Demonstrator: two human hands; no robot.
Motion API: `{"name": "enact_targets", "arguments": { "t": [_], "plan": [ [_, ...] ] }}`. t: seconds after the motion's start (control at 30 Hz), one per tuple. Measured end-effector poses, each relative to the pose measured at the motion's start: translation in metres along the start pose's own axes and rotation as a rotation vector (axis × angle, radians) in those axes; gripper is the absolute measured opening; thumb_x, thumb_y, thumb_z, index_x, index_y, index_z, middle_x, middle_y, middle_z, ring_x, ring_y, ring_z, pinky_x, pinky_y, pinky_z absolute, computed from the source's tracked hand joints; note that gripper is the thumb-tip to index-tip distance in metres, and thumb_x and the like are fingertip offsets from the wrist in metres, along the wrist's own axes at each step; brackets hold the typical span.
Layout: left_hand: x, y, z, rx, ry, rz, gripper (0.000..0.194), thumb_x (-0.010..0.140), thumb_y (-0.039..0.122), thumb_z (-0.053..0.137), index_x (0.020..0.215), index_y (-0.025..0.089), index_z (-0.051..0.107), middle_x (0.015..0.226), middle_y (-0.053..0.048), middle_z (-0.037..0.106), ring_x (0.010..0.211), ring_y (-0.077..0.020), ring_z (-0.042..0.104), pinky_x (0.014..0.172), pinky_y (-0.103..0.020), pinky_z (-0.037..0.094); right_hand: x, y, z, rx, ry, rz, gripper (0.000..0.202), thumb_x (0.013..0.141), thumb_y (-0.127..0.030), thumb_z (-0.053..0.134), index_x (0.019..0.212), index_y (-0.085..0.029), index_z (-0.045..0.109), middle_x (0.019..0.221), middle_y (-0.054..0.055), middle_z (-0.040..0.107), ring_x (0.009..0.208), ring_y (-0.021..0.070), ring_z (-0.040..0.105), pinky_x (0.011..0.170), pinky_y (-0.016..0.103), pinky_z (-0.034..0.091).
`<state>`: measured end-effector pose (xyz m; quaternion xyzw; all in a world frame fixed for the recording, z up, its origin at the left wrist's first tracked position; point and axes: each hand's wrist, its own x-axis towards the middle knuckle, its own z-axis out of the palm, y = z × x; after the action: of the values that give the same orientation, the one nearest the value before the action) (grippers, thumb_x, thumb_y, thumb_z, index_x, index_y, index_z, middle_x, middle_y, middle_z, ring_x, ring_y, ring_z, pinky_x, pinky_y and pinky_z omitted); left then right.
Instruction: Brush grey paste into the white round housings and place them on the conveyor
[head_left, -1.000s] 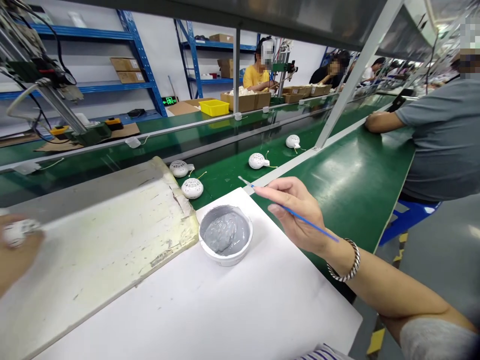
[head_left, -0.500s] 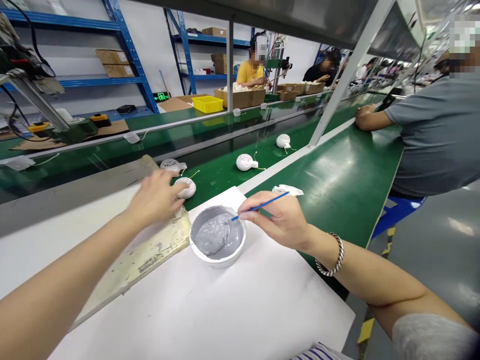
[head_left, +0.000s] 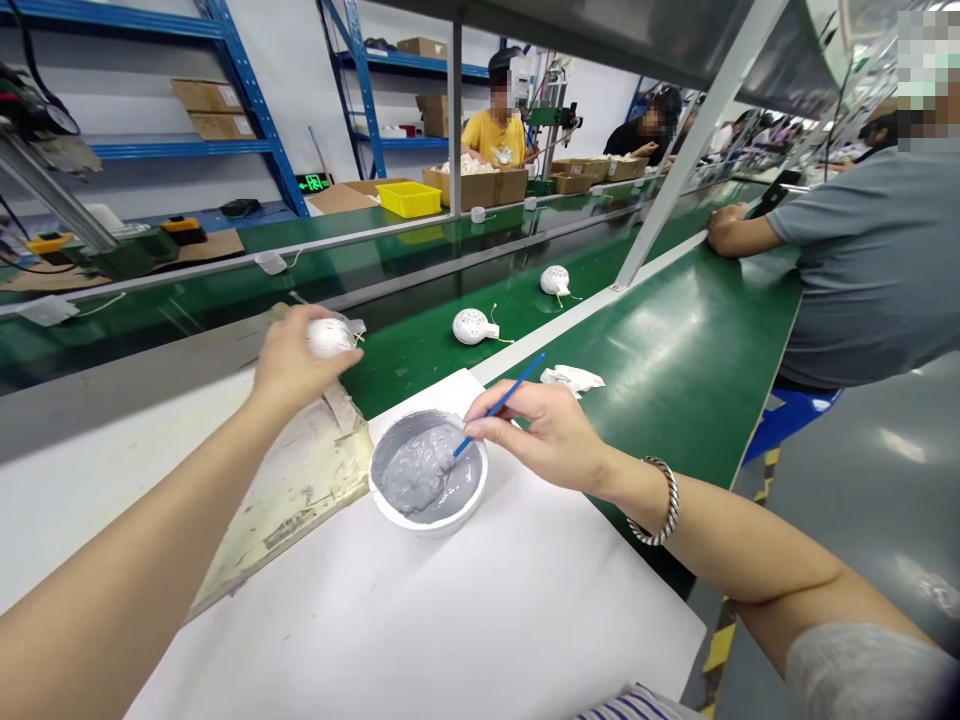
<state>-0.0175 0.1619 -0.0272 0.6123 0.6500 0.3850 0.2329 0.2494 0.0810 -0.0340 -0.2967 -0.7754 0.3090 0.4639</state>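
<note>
My left hand (head_left: 296, 360) is curled round a white, round perforated housing (head_left: 330, 338) at the near edge of the green conveyor belt. A short neck and thin yellowish wires show at its right; whether a second housing sits behind it I cannot tell. My right hand (head_left: 544, 430) pinches a thin blue stick (head_left: 504, 400), tilted, with its lower end in the grey paste (head_left: 424, 470). That paste lies in a white bowl (head_left: 427, 528) between my hands; the stick's tip is hidden in it.
White paper (head_left: 450, 620) lies under the bowl, beside a stained board (head_left: 300, 500). Two more perforated housings (head_left: 471, 326) (head_left: 555, 280) rest on the belt. Crumpled white tissue (head_left: 574, 380) lies beyond my right hand. A slanted metal post (head_left: 667, 150) rises at right, near a seated co-worker (head_left: 877, 270).
My left hand has moved from the nearer housing up and slightly left, and now wraps round a housing. The blue stick stands steeper, its end lower in the paste. The belt housings have shifted left.
</note>
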Motion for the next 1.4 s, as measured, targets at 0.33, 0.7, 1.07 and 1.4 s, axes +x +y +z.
{"name": "enact_targets", "arguments": {
  "t": [0.33, 0.7, 1.07, 1.4],
  "plan": [
    [-0.082, 0.001, -0.033, -0.931, 0.102, -0.177, 0.039, 0.071, 0.014, 0.072, 0.104, 0.022, 0.053, 0.127, -0.007, 0.055, 0.111, -0.0261, 0.058, 0.086, -0.044, 0.058, 0.012, 0.027, 0.003, 0.792, 0.221, 0.673, 0.03, 0.067, -0.034, 0.081, 0.078, -0.014, 0.062, 0.074, 0.0, 0.07, 0.063, 0.0073, 0.067, 0.047, 0.013, 0.043],
    [-0.127, 0.011, -0.015, -0.679, 0.13, -0.013, 0.067, 0.047, 0.017, 0.088, 0.106, 0.032, 0.06, 0.093, 0.001, 0.061, 0.078, -0.0139, 0.061, 0.066, -0.018, 0.053, 0.007, 0.035, 0.008, 0.93, 0.371, 0.837, 0.035, 0.061, -0.034, 0.086, 0.07, -0.016, 0.057, 0.06, -0.005, 0.066, 0.059, 0.0074, 0.067, 0.047, 0.014, 0.045],
    [-0.137, 0.03, -0.032, -0.855, -0.049, -0.335, 0.045, 0.059, 0.032, 0.082, 0.102, 0.033, 0.067, 0.091, -0.002, 0.066, 0.068, -0.0167, 0.061, 0.057, -0.023, 0.056, 0.006, 0.036, 0.006, 0.994, 0.336, 0.866, 0.013, 0.077, -0.022, 0.074, 0.074, -0.015, 0.064, 0.071, -0.001, 0.072, 0.063, 0.0069, 0.07, 0.054, 0.012, 0.053],
    [-0.136, 0.023, -0.03, -0.795, -0.006, -0.373, 0.026, 0.07, 0.047, 0.074, 0.086, 0.027, 0.066, 0.08, 0.0, 0.058, 0.066, -0.0133, 0.053, 0.051, -0.019, 0.047, 0.028, 0.009, 0.006, 1.058, 0.303, 0.815, 0.014, 0.081, -0.022, 0.07, 0.072, -0.016, 0.061, 0.065, -0.004, 0.069, 0.062, 0.005, 0.068, 0.055, 0.011, 0.052]
  ]
}}
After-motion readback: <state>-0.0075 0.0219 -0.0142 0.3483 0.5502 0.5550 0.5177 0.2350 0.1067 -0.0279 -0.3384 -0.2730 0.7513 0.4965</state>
